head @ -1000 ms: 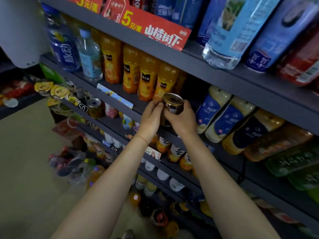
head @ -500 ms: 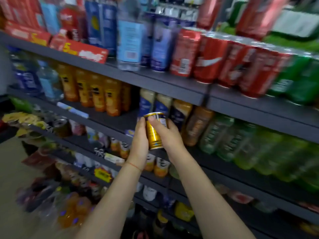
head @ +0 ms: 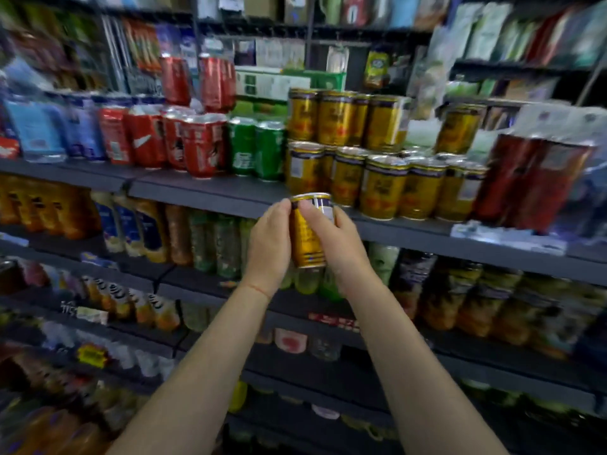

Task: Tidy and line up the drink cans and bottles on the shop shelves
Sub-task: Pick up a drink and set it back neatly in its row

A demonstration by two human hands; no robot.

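Observation:
I hold one gold drink can [head: 308, 238] upright between both hands, just in front of a grey shelf edge [head: 203, 195]. My left hand [head: 267, 247] grips its left side and my right hand [head: 341, 247] grips its right side, fingertips near the top rim. Right above and behind it, a two-tier stack of matching gold cans [head: 381, 185] stands on that shelf. Left of the stack are green cans [head: 256, 149] and red cola cans [head: 170, 139]. The view is blurred.
Tall red cans [head: 532, 178] stand right of the gold stack. Blue bottles [head: 49, 129] fill the shelf's left end. The shelf below holds orange juice bottles [head: 39, 208] and green bottles [head: 213, 244]. Lower shelves hold more small bottles and cans.
The gold can has come up from the lower shelf level to the edge of the shelf with the gold stack. My view has swung up and to the right. Both hands keep their hold.

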